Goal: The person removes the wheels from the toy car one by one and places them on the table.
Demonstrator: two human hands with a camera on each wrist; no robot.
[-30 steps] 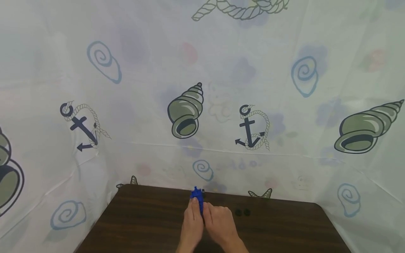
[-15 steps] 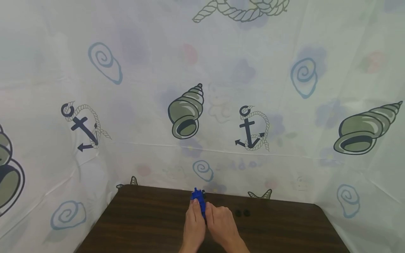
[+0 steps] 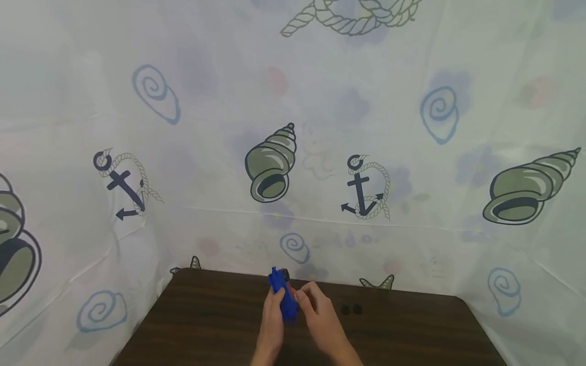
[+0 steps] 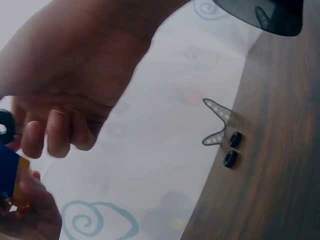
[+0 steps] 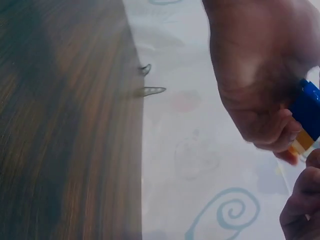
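Note:
A blue toy vehicle is held up in front of me over the table, with a dark wheel at its far end and a red part along its right side. My left hand grips it from the left, thumb along the blue body. My right hand is bent at the toy's right side, thumb and forefinger pinching there; exactly what lies between the fingertips is hidden. The right wrist view shows the left fingers curled under the toy's blue and yellow block. Another dark wheel shows beside the right hand in the left wrist view.
Two small black wheels rest on the dark wooden table right of my hands. Behind and on both sides hangs a white cloth printed with shells and anchors. A dark smooth shape fills a corner of the left wrist view.
The toy has shifted slightly left and rolled, so its red side and a dark wheel now show. My right hand has drawn back from a close grip to bent fingertips at its side.

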